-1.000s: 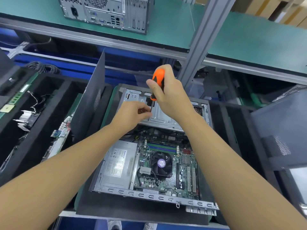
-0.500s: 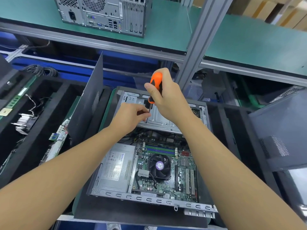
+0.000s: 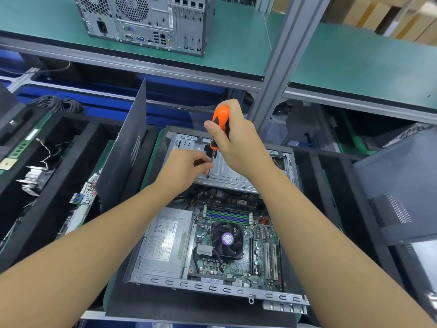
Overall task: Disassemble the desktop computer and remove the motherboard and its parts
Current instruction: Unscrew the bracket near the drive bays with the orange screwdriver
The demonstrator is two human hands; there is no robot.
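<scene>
An open desktop case [image 3: 212, 288] lies flat in front of me. Inside it sit the green motherboard [image 3: 262, 263], a black CPU fan [image 3: 227, 239], RAM sticks [image 3: 228, 216] and a silver power supply [image 3: 165, 245]. My right hand [image 3: 238, 143] grips the orange-and-black handle of a screwdriver [image 3: 220, 121], held upright over the silver drive cage [image 3: 227, 171] at the far end of the case. My left hand [image 3: 186, 166] pinches the screwdriver's shaft near its tip, which rests on the cage.
Black foam trays on the left hold a heatsink [image 3: 33, 178], cables [image 3: 56, 102] and circuit boards [image 3: 82, 204]. A dark side panel [image 3: 127, 152] stands upright left of the case. Another computer tower [image 3: 146, 20] stands on the green shelf above. A grey post [image 3: 281, 58] rises behind my hands.
Both hands stay on the screwdriver at the drive cage; they have barely shifted. The camera has moved a little.
</scene>
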